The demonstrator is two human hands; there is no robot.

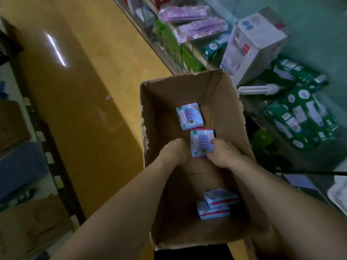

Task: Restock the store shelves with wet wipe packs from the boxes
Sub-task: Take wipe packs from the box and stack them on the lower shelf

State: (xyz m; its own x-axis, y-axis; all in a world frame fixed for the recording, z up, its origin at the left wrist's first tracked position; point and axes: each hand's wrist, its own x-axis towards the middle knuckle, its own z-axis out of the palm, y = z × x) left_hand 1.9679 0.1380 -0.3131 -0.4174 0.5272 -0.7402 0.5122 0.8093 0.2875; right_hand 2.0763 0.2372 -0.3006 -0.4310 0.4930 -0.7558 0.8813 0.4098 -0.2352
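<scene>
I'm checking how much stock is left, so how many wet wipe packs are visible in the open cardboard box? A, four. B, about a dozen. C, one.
A: the far pack lies flat, the held pack sits between the left hand and right hand, and two stacked packs lie at the near end.

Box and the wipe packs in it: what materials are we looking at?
Box: corrugated cardboard by the look, brown and matte; the top edges are torn and fraying. Wet wipe pack, the central one: probably thin printed plastic film, light blue with a pink edge, and it looks soft. Blur leaves the gloss unsure.
</scene>
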